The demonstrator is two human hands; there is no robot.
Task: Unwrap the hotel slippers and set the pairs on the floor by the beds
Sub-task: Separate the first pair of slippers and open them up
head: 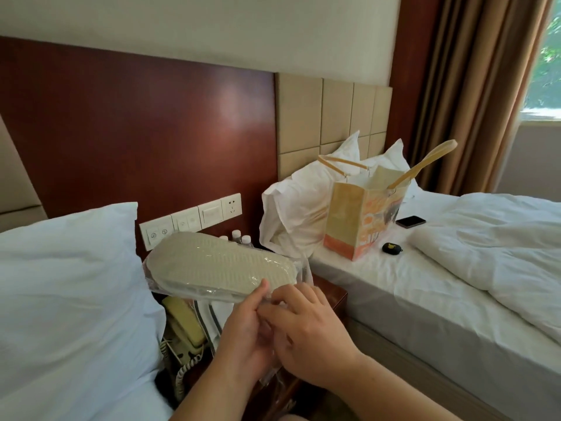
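Slippers (pixel 221 267), sealed in clear wrap (pixel 305 270), hang sole-up over the desk (pixel 331 296), hemmed in closely by the left bed (pixel 45 399) and the right bed (pixel 409 314). Your left grip (pixel 243 335) pinches the wrap at its near edge; your right grip (pixel 312 335) curls on it alongside, covering part of it.

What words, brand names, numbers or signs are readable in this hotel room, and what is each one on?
No text reads clearly here.
On the paper bag: orange print, too blurred to read.
On the wall switch panel: small round symbols on the buttons, too small to make out.
On the wrapped slippers: no print visible.
On the black earbud case: a yellow figure, no words.
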